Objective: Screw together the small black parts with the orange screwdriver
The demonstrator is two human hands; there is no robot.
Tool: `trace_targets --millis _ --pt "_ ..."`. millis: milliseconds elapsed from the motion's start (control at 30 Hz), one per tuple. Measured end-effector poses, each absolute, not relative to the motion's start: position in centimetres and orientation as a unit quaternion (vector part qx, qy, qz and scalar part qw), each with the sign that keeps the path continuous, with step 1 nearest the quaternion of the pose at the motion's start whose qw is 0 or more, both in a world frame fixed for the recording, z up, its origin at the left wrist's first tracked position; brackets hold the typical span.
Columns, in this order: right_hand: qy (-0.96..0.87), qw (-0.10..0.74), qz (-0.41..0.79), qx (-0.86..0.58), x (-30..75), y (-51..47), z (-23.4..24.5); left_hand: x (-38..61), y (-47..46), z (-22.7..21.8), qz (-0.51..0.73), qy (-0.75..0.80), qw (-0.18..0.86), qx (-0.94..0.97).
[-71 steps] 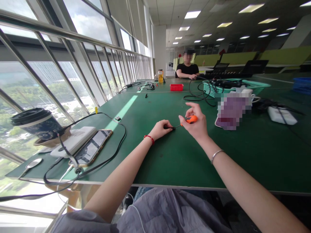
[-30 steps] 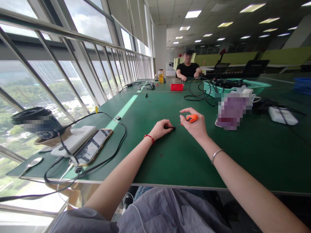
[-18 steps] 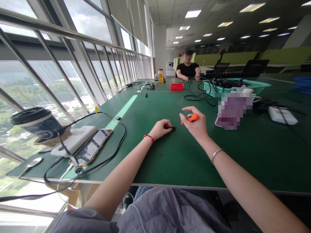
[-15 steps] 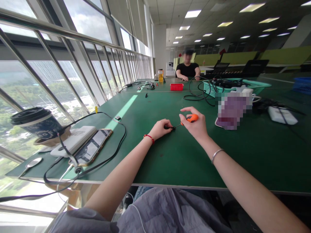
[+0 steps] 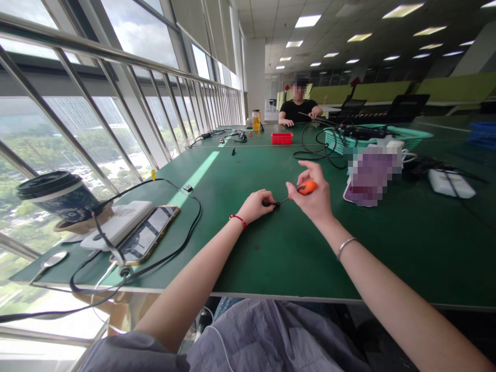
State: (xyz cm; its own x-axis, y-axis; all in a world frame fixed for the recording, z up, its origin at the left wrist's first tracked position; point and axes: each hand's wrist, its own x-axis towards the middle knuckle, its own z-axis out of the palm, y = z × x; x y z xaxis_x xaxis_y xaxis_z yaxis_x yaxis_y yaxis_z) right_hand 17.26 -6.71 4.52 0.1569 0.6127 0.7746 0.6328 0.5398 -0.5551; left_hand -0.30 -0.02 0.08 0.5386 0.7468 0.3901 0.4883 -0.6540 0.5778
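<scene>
My left hand (image 5: 254, 205) rests on the green table (image 5: 271, 253) with its fingers closed on a small black part (image 5: 271, 203). My right hand (image 5: 314, 195) grips an orange-handled screwdriver (image 5: 306, 187); thumb and fingers curl round the handle, the index finger is lifted. The screwdriver's thin shaft slants down to the left and its tip meets the black part between my hands.
At the left stand a lidded coffee cup (image 5: 58, 199), a white power bank (image 5: 120, 222), a phone (image 5: 149, 235) and a looped black cable (image 5: 186, 227). A blurred purple object (image 5: 372, 175) and a white power strip (image 5: 451, 183) lie right. A person (image 5: 299, 106) sits at the far end beside a red tray (image 5: 281, 138).
My right hand's fingers have shifted round the orange handle, the index finger curling and lifting again. My left hand and the black part have stayed in place.
</scene>
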Motion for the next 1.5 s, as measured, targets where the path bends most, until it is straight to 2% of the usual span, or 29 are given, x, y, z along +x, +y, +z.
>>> trace_targets --millis 200,500,1500 --pt "-0.649 0.55 0.043 -0.523 16.92 -7.25 4.84 -0.33 0.04 -0.04 0.32 0.36 0.212 0.85" --pt "-0.658 0.562 -0.006 -0.501 17.25 -7.11 4.85 -0.17 -0.02 -0.13 0.322 0.368 0.205 0.848" --pt "-0.699 0.537 0.034 -0.471 16.38 -7.48 4.52 0.02 -0.47 0.09 0.324 0.396 0.193 0.837"
